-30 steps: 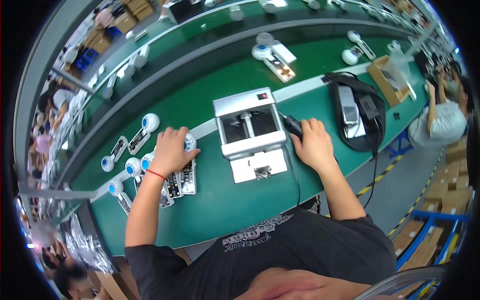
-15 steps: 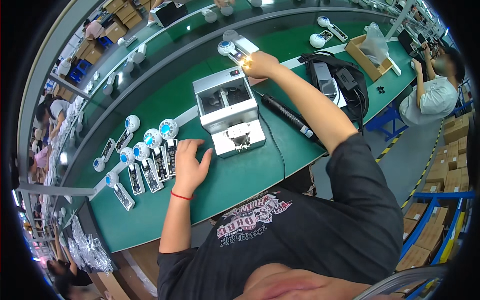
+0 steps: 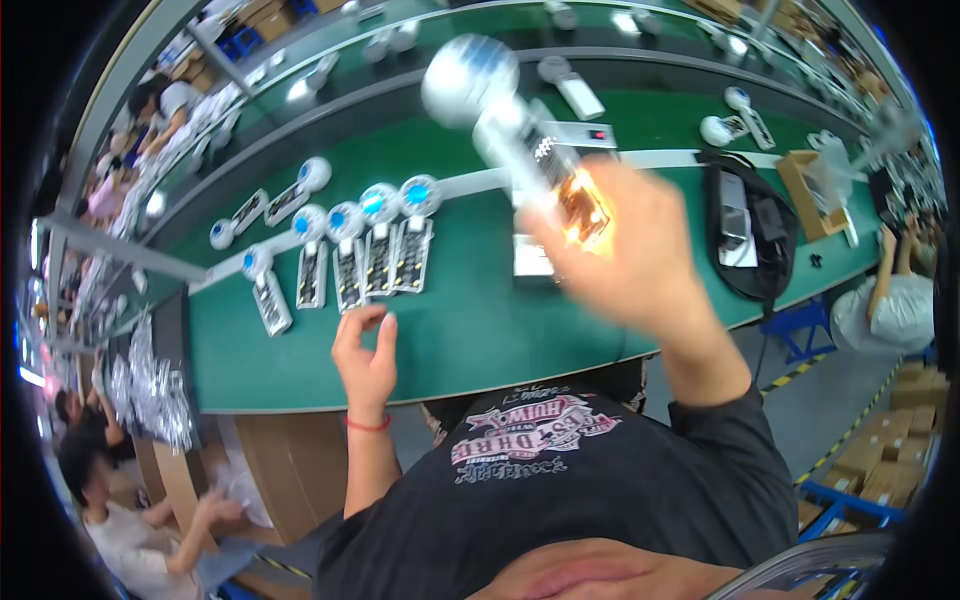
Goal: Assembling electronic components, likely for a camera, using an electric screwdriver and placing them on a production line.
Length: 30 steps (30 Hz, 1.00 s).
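Step looks like carrying: worker's right hand [image 3: 640, 250] grips the glowing end of a white dome-headed unit [image 3: 522, 142], raised across the silver machine [image 3: 582, 134] — blur hides exact finger placement. Left hand [image 3: 365, 358] is empty, half-curled, left of the machine. Next move likely needs clearance over the machine; bare green table [image 3: 470, 325] opens left of it, before the unit row [image 3: 378, 265].

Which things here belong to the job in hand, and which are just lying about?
Job in hand:
- white device, in right hand
- device row, near left hand
- silver machine, probably

Probably lying about:
- black bag
- cardboard box
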{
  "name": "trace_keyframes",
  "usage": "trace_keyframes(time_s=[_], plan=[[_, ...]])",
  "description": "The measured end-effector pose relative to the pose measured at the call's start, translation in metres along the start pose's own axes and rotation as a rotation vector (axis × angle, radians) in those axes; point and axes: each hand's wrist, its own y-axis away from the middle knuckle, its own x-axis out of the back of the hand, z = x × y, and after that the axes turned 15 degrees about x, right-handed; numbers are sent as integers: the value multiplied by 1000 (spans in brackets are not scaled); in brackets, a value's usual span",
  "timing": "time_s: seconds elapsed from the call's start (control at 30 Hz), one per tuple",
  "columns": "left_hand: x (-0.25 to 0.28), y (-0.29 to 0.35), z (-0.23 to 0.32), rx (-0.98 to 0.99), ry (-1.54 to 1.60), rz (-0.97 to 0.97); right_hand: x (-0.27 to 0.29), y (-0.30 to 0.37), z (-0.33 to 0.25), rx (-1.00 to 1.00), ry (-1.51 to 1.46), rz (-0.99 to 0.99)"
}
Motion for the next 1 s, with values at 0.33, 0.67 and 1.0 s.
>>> trace_keyframes(time_s=[0.33,0.67,1.0], plan=[[46,-77,-30,-298,-461,332,-154,50,-41,-221,277,-312],[19,-57,-38,-399,-411,80,-223,56,-46,-219,299,-335],[-27,-47,-13,-459,-314,-196,-188,89,-18,16,133,-390]])
